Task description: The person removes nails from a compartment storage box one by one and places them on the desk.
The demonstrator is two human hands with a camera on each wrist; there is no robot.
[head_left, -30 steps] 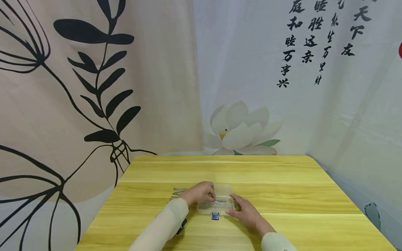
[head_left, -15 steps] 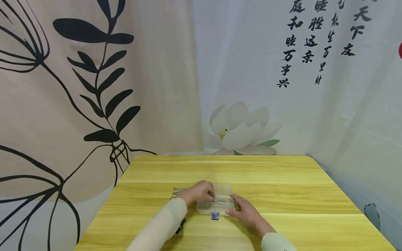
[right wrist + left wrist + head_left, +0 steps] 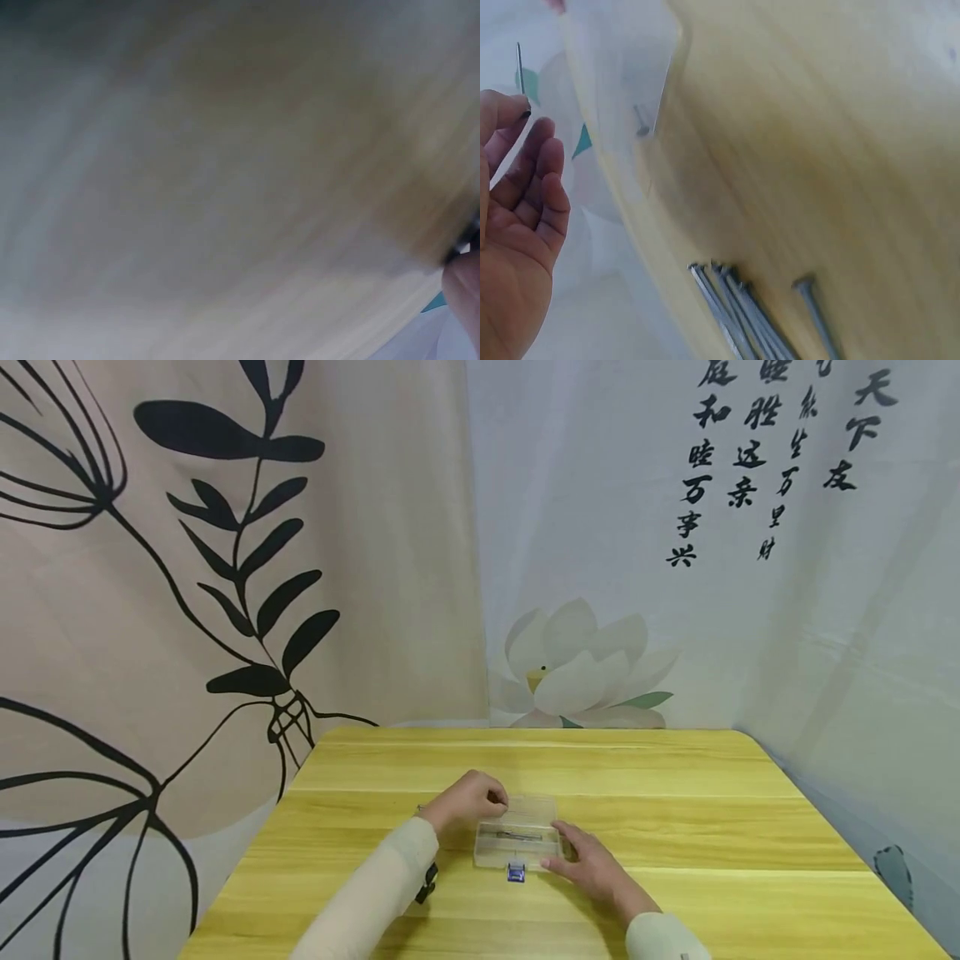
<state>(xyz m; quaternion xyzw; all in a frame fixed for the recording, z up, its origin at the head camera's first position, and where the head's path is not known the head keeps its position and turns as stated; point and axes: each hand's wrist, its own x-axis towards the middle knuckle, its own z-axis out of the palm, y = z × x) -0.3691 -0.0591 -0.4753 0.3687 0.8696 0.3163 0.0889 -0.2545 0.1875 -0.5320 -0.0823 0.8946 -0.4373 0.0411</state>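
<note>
Plastic box [image 3: 487, 858] holds, seemingly, nails [image 3: 519, 836]; loose nails [image 3: 759, 309] remain at nine o'clock. Left grip [image 3: 468, 800] pinches another nail [image 3: 520, 67]; right grip [image 3: 590, 862], spread, touches the box's three-o'clock edge.

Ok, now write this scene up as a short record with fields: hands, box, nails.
Left hand: pinches a held nail
Right hand: holds the right end of the clear box
Box state: lid open, blue tab at its front
Box contents: thin metal pieces, probably nails; count unclear
Loose nails: bunched on the wooden table, one lying apart
</note>
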